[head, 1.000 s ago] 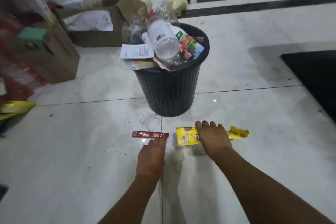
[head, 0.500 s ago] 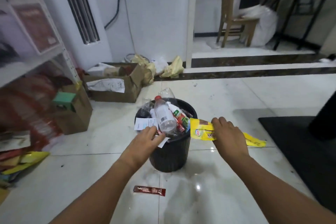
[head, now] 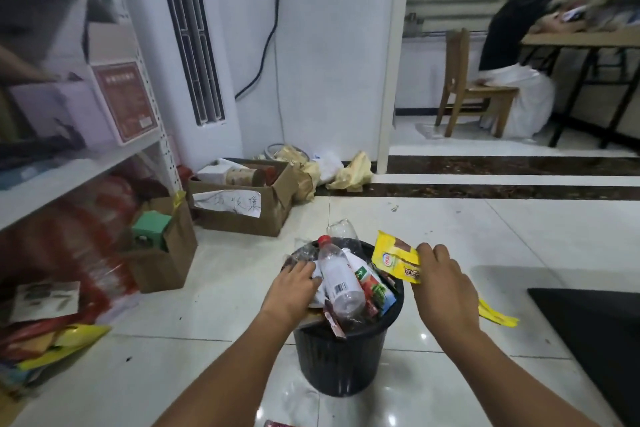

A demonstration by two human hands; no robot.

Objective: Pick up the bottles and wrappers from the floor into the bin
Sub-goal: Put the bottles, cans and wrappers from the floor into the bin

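A black ribbed bin [head: 339, 360] stands on the white tile floor, heaped with rubbish. On top lies a clear plastic bottle [head: 341, 279] with a red cap, beside a red and green carton [head: 375, 286]. My right hand [head: 441, 284] grips a yellow wrapper [head: 396, 256] over the bin's right rim; the wrapper's tail [head: 497, 314] sticks out behind my wrist. My left hand [head: 294, 289] rests on the white paper at the bin's left side, fingers spread. A red sachet [head: 277, 423] lies on the floor at the bottom edge, mostly cut off.
Cardboard boxes [head: 242, 204] and crumpled yellow paper [head: 349, 170] sit behind the bin. A white shelf unit [head: 69, 170] stands at left with bags [head: 59, 343] beneath. A black mat [head: 595, 333] lies at right. A person sits on a wooden chair [head: 471, 90] far right.
My right hand lifted the yellow wrapper from the floor up to the bin's rim. My left hand left the red sachet on the floor and moved onto the bin's contents. My view rose.
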